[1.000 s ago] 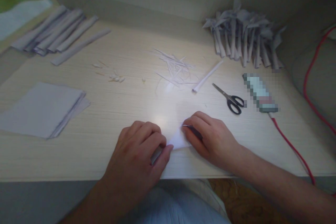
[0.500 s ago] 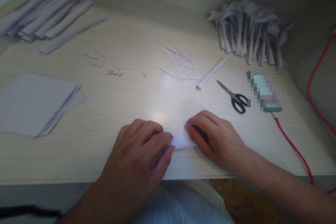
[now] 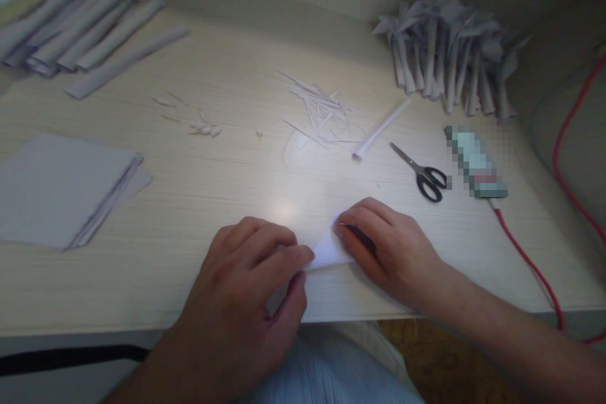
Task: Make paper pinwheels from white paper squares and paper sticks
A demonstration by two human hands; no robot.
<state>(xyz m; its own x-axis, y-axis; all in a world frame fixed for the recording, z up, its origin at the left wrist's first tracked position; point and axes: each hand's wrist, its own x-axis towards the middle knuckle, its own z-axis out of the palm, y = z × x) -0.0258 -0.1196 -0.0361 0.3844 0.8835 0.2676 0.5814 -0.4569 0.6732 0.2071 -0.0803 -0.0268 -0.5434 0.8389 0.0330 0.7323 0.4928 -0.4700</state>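
Observation:
A small folded piece of white paper (image 3: 327, 249) lies near the front edge of the table, between my two hands. My right hand (image 3: 386, 243) pinches its upper right part between thumb and fingers. At the paper's left end is my left hand (image 3: 250, 284), fingers curled, the index fingertip pressing on the paper. Its thumb sits a little apart from the index finger, below the paper's edge. Both hands cover parts of the paper, so its full shape is hidden.
Scissors (image 3: 419, 173) and a thin paper roll (image 3: 381, 130) lie beyond my right hand, near a blurred-out device (image 3: 476, 161) on a red cable. Paper strips (image 3: 322, 107), cotton swab tips (image 3: 206, 128), stacked sheets (image 3: 61, 189), paper tubes (image 3: 104, 25) and paper pinwheel-like pieces (image 3: 445, 44) surround.
My left thumb has moved down and away from the index finger, opening a gap between them. My right hand keeps its pinch on the paper. The view has shifted slightly.

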